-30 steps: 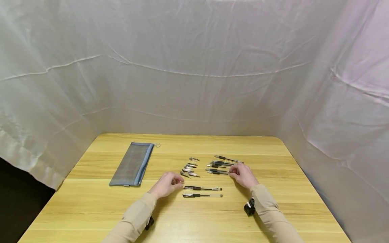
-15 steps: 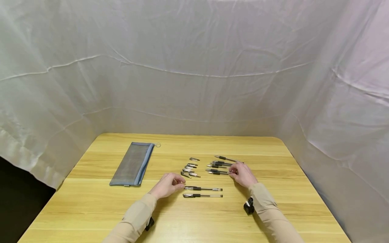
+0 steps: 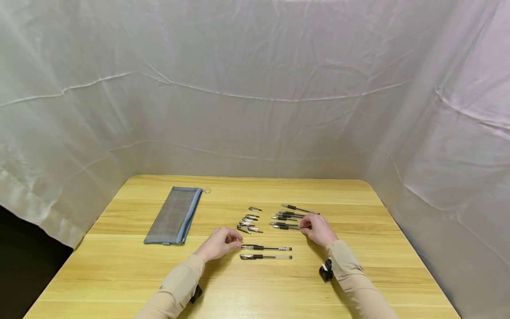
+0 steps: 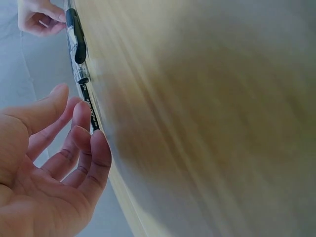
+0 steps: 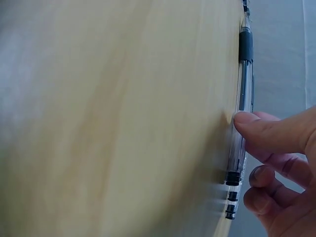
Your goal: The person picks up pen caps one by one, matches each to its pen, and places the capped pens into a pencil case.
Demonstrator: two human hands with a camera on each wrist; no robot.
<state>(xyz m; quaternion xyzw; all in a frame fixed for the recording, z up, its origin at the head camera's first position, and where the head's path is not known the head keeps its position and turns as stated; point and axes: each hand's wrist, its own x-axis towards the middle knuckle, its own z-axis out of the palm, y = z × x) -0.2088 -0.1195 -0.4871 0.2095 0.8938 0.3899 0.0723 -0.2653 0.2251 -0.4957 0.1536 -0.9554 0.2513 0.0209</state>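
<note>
My right hand [image 3: 318, 230] rests at the rear ends of several uncapped gel pens. In the right wrist view, its thumb and fingers pinch the clear barrel of one gel pen [image 5: 246, 79], which lies along the tabletop with its black grip toward the far end. My left hand [image 3: 218, 243] hovers just left of two capped pens, the upper one [image 3: 266, 248] and the lower one [image 3: 266, 257]. Its fingers are loosely curled with nothing between them in the left wrist view. Several loose clear pen caps [image 3: 249, 216] lie beyond the left hand.
A grey mesh pouch [image 3: 171, 215] with blue edging and a zip ring lies flat on the left of the wooden table [image 3: 255, 292]. Another uncapped pen [image 3: 299, 208] lies at the back of the pen group. Pale curtains [image 3: 255, 124] surround the table's back and sides.
</note>
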